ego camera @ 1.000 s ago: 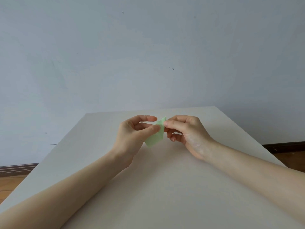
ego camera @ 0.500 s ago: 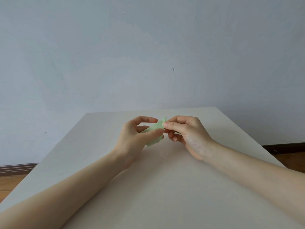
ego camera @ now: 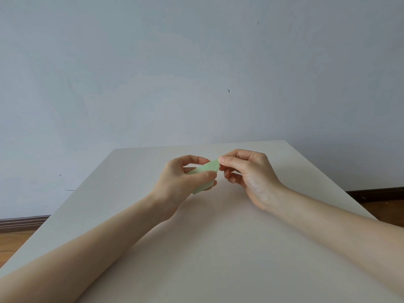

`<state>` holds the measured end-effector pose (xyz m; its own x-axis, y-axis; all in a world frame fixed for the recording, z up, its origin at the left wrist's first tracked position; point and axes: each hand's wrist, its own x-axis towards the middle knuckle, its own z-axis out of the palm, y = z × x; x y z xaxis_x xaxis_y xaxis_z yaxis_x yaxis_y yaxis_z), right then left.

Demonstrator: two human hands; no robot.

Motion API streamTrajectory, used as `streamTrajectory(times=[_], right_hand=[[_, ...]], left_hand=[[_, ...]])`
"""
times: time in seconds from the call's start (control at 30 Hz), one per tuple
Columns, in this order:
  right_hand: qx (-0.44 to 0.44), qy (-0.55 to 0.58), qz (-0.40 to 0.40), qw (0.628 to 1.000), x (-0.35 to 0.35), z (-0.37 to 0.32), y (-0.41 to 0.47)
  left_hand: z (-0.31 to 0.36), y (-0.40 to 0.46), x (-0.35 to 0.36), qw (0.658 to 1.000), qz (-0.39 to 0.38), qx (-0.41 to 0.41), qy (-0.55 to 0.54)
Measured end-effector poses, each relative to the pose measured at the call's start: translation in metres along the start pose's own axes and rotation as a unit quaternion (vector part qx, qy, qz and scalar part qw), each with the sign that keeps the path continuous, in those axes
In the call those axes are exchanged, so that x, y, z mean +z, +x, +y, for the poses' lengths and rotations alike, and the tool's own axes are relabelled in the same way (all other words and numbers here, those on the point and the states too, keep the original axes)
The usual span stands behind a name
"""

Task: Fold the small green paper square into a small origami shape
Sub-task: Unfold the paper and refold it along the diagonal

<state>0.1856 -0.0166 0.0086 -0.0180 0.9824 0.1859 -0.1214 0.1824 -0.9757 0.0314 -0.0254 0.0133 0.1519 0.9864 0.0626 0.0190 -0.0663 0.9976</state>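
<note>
The green paper (ego camera: 206, 176) is up off the desk (ego camera: 218, 248), held in the air between both hands over the far half of the top, nearer the far edge than the near one. The left hand (ego camera: 181, 180) grips its lower part, thumb curled across the front and fingers behind, seemingly as an anchor so the folded layers cannot slide. The right hand (ego camera: 247, 171) pinches the top corner between thumb and forefinger, its other fingers tucked under; that looks like a grip for drawing the tip over or sharpening a crease. Working in the air probably lets both sides of so small a piece be reached. The paper already shows folds, though the final shape is not yet readable.
</note>
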Motion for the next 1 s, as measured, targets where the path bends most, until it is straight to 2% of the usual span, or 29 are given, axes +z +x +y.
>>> streamTrajectory(times=[0.17, 0.37, 0.6, 1.0], right_hand=[[-0.001, -0.004, 0.0, 1.0, -0.0011, -0.0002, 0.0006], [0.009, -0.006, -0.006, 1.0, -0.0032, 0.0018, 0.0006], [-0.006, -0.053, -0.048, 0.997, 0.0001, 0.0036, -0.0027], [0.016, -0.037, -0.025, 0.999, -0.0071, 0.0011, 0.0055]], left_hand=[[0.0019, -0.0006, -0.0005, 1.0, 0.011, -0.003, -0.019], [0.0005, 0.003, -0.0047, 0.997, 0.065, 0.016, -0.048], [-0.0005, 0.0026, -0.0027, 0.997, 0.053, 0.024, -0.044], [0.0009, 0.0053, -0.0079, 0.997, 0.03, -0.024, -0.065]])
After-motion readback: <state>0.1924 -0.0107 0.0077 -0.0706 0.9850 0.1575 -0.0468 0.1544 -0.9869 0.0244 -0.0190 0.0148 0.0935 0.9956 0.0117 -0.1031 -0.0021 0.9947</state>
